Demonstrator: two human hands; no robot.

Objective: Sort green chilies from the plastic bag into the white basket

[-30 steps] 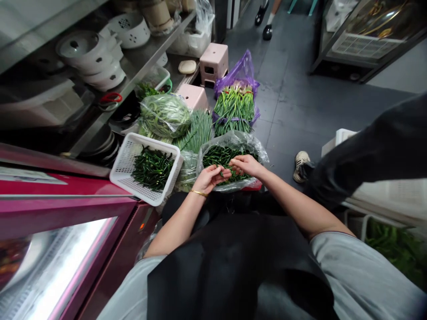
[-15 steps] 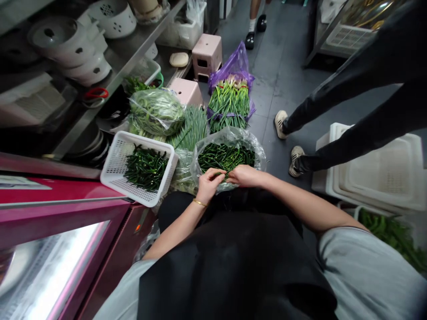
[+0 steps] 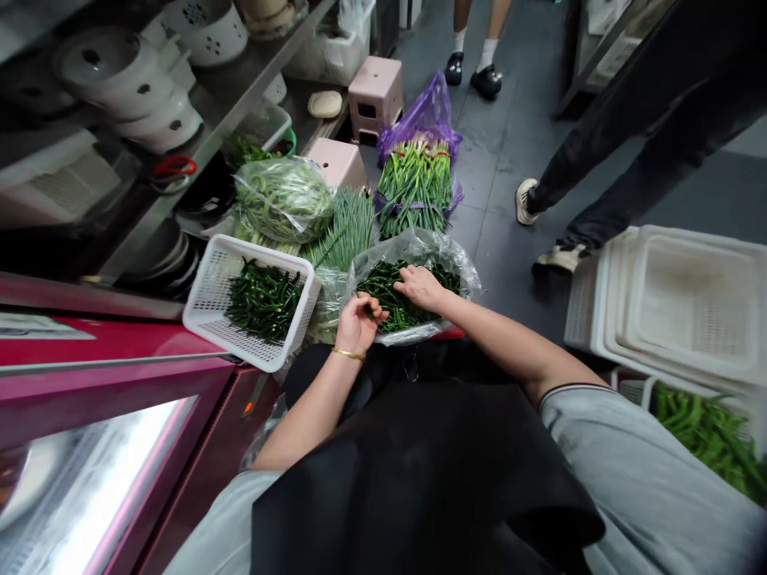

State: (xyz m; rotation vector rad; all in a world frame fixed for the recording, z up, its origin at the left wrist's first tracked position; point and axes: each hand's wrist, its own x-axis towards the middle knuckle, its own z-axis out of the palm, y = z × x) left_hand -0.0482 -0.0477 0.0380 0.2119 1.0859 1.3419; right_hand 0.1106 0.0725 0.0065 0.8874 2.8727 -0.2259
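Note:
A clear plastic bag [image 3: 473,275] lies open in front of me, full of thin dark green chili peppers [image 3: 389,281]. My left hand [image 3: 358,323], a gold bangle at its wrist, is at the bag's near left edge, palm up. Its fingers curl around green chilies, partly hidden. My right hand [image 3: 423,287] reaches over the bag with bent fingers, fingertips down on the pile; what they pinch is hidden. To the left, a white plastic basket [image 3: 207,319] holds more chilies without visible stems.
Bagged greens [image 3: 281,200], loose scallions [image 3: 344,231] and a purple bag [image 3: 440,100] of garlic greens lie beyond. Pink stools [image 3: 376,88] stand behind. Stacked white crates [image 3: 689,295] are at right, near a person's dark-trousered legs [image 3: 623,196]. A pink-framed fridge [image 3: 197,415] is left.
My hands have come apart: the left moved slightly left with chilies, the right went forward onto the pile. The nearby person's feet shifted right; another person's legs came further into view.

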